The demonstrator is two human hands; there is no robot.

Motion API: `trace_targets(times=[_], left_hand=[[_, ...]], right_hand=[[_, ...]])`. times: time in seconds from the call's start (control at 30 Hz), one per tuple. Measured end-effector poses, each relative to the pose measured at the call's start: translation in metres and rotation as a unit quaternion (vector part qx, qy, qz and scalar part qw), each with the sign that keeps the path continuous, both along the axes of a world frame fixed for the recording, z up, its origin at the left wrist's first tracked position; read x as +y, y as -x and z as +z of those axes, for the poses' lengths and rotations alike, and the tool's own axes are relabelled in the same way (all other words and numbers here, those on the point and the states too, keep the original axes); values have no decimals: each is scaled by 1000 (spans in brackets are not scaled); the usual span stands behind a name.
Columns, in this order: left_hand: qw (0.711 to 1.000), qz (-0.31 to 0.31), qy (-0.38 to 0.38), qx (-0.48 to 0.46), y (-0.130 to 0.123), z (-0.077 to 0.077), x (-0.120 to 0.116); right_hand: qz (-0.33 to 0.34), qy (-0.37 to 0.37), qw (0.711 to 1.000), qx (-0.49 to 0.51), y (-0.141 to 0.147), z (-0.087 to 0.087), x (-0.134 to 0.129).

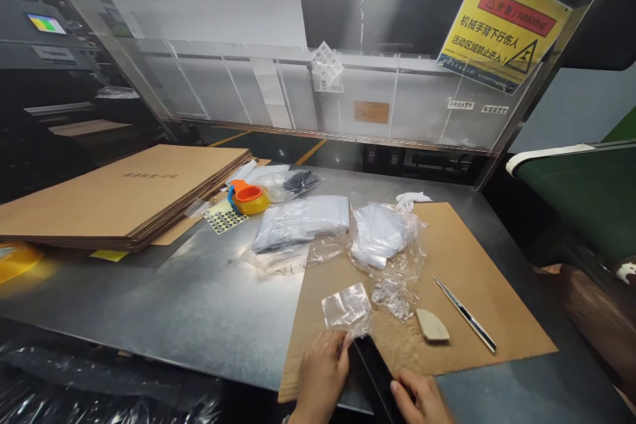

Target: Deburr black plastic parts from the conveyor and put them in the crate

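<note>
A long black bar-like object [373, 374] points up from the bottom edge, its far end over the cardboard sheet [477, 258]. My left hand [322, 368] is closed at its far end, fingers pinched beside a small clear plastic bag [348, 308]; which of the two it grips is hard to tell. My right hand [422, 397] holds the black object lower down, thumb on its side. Crumpled clear film [395, 298], a beige wedge-shaped piece [432, 327] and a slim utility knife [464, 315] lie on the cardboard.
Stacked flat cardboard [124, 192] covers the left of the metal table [209, 305]. Bags of white items [303, 220], an orange and yellow tape roll [248, 197] and a sticker sheet [224, 216] lie farther back. A white glove [413, 199] rests behind the cardboard sheet. A clear panel stands beyond.
</note>
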State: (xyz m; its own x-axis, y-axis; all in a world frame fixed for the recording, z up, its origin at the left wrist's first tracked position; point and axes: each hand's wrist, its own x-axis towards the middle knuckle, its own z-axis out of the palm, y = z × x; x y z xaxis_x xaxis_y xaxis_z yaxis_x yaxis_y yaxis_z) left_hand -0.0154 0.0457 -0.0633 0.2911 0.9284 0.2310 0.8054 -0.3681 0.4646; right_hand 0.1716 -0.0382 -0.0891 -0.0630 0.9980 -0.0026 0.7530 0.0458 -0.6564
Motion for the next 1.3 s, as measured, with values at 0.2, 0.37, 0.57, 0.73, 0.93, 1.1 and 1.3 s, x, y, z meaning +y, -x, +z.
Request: trace_targets(times=[0.2,0.37,0.57,0.73,0.93,1.1,1.3], left_hand=[[999,-19,-33,-1,2,-3,-9],[996,-55,-77,-5,-5,1,-11],[980,-160,-117,-18,-8,9,-16],[984,-137,-105,-42,-2,20,-19],[994,-95,7,-61,4,56,-10],[962,-59,163,-212,22,110,5],[728,1,325,-604,44,104,0]], right_hand=[[-59,-39,996,-54,3,-4,9],[-75,-77,989,-99,19,0,7],[-64,-60,992,-88,19,16,21],[-62,-30,992,-105,17,50,37],[24,-13,991,-128,12,118,62],[136,28,989,47,14,168,75],[27,37,955,292,29,160,60]])
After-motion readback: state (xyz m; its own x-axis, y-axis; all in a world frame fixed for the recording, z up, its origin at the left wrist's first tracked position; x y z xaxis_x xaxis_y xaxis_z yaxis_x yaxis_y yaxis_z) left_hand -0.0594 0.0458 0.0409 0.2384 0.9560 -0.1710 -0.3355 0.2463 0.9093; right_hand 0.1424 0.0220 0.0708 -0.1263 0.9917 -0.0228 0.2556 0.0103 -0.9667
